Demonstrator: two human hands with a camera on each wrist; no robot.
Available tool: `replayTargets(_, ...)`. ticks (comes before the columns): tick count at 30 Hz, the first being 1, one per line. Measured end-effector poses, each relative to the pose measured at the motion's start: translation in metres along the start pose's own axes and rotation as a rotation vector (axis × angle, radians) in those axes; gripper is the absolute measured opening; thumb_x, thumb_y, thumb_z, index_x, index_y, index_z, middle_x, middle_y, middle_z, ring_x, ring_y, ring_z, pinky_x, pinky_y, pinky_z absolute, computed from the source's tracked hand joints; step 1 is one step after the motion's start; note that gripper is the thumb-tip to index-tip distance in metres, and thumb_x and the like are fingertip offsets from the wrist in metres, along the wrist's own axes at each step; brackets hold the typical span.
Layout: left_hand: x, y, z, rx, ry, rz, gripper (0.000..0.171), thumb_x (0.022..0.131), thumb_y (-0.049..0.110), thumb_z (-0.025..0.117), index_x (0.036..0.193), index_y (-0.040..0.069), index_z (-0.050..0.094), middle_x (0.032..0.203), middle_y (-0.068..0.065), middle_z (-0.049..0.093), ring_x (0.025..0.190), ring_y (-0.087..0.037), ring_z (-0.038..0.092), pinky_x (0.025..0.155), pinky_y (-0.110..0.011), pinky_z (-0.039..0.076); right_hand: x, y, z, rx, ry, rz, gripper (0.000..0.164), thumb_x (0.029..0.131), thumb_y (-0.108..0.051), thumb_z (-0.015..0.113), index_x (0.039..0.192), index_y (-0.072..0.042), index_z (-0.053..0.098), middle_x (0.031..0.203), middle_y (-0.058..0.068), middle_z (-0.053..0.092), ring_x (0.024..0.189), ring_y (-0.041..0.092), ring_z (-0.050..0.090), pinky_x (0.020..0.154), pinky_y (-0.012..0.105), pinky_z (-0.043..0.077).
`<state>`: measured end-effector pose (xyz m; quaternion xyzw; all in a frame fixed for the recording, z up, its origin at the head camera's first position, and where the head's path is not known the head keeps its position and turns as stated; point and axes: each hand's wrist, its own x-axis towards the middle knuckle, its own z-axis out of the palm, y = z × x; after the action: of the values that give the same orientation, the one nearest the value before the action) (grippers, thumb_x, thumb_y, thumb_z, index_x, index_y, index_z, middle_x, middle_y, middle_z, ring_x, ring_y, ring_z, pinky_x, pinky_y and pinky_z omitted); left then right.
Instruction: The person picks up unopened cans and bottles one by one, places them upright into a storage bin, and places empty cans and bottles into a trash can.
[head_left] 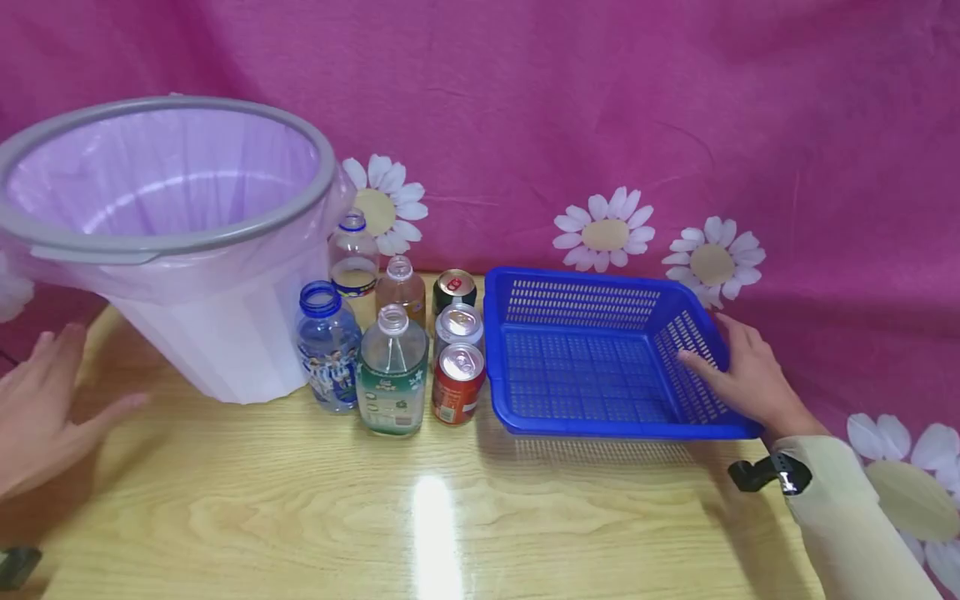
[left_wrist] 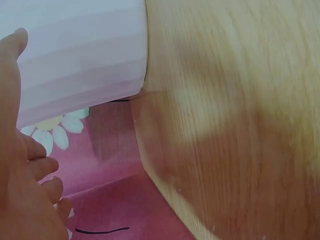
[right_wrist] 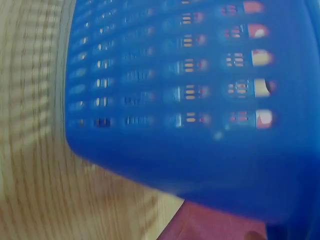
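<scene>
What sort of place this is cannot be told. Behind the wooden table (head_left: 300, 508) hangs a pink daisy-print cloth (head_left: 487, 108).

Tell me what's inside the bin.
Inside the bin, a thin liner covers the visible wall. The near side and rim hide the bottom, so whether anything lies there cannot be told.

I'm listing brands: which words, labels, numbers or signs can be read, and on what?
No text reads clearly.
Blue-necked bottle: lettering too blurred.
Green-labelled bottle: print too small.
Red can: print too small.
Dark can: red top mark, illegible.
Amber bottle, rear clear bottle, silver can: nothing legible.
</scene>
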<state>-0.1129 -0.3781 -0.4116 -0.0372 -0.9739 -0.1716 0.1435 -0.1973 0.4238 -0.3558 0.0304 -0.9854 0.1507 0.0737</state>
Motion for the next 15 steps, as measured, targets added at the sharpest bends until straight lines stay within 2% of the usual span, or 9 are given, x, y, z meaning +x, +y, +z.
replayTargets(6, -0.004, 0.001, 0.005, 0.009, -0.025, 0.007, 0.101, 0.089, 0.047, 0.063, 0.155, 0.003, 0.0, 0.162, -0.021, -0.006, 0.147, -0.051, -0.001, 0.122, -0.059, -0.008, 0.0, 0.01, -0.001, 0.011, -0.017, 0.001, 0.094, 0.09, -0.052, 0.06, 0.151, 0.006, 0.018, 0.138, 0.04, 0.036, 0.126, 0.055, 0.035, 0.102, 0.072, 0.029)
replayTargets(10, -0.004, 0.003, 0.007, 0.013, -0.03, 0.015, 0.1, 0.089, 0.047, 0.062, 0.156, 0.004, 0.002, 0.16, -0.028, -0.001, 0.147, -0.051, 0.001, 0.121, -0.062, -0.004, -0.002, 0.014, -0.002, 0.013, -0.063, 0.042, 0.094, 0.092, -0.055, 0.056, 0.151, 0.006, 0.017, 0.141, 0.04, 0.034, 0.128, 0.055, 0.033, 0.103, 0.073, 0.029)
replayTargets(12, -0.003, 0.006, 0.007, 0.014, -0.036, 0.018, 0.1, 0.089, 0.047, 0.062, 0.156, 0.005, 0.001, 0.159, -0.031, 0.001, 0.147, -0.052, 0.002, 0.119, -0.065, 0.0, -0.004, 0.015, -0.002, 0.013, -0.075, 0.056, 0.091, 0.092, -0.056, 0.054, 0.149, 0.006, 0.022, 0.141, 0.038, 0.035, 0.128, 0.053, 0.034, 0.103, 0.072, 0.03)
replayTargets(15, -0.003, 0.011, 0.007, 0.019, -0.063, 0.021, 0.1, 0.09, 0.047, 0.061, 0.156, 0.006, -0.003, 0.159, -0.03, -0.002, 0.148, -0.05, -0.001, 0.119, -0.065, -0.002, -0.006, 0.019, -0.002, 0.02, -0.083, 0.062, 0.084, 0.093, -0.056, 0.053, 0.146, 0.005, 0.031, 0.138, 0.034, 0.039, 0.128, 0.05, 0.036, 0.102, 0.069, 0.031)
